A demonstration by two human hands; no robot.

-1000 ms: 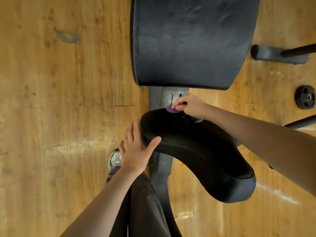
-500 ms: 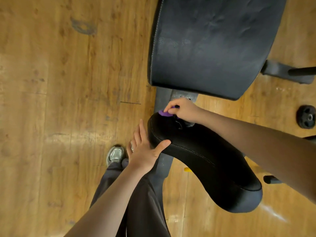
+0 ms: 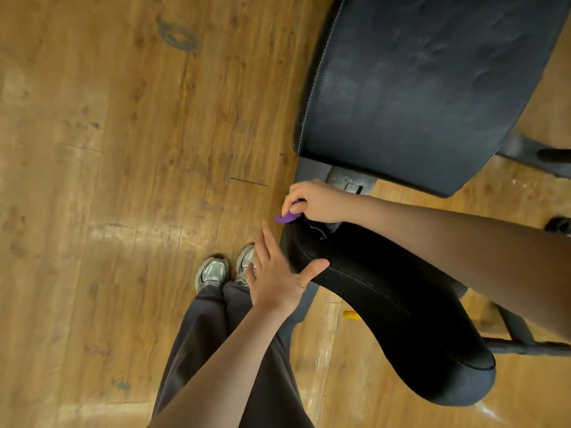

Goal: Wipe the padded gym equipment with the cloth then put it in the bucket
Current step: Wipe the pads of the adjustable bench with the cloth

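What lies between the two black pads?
In the head view, a grey metal frame bridges the gap between the large pad and the curved pad.

— What sort of place is this?

— A gym, by the look of it. Just past the right hand [image 3: 319,201] there's a wide padded bench section [image 3: 426,84], black vinyl with white stitching, bolted to a grey steel frame [image 3: 346,180].

— And below that hand?

— A second, curved black pad [image 3: 386,319] on the same frame, the left hand [image 3: 278,279] resting on its edge. Worn wood-plank floor [image 3: 123,149] underneath, and the person is wearing running shoes [image 3: 213,273].
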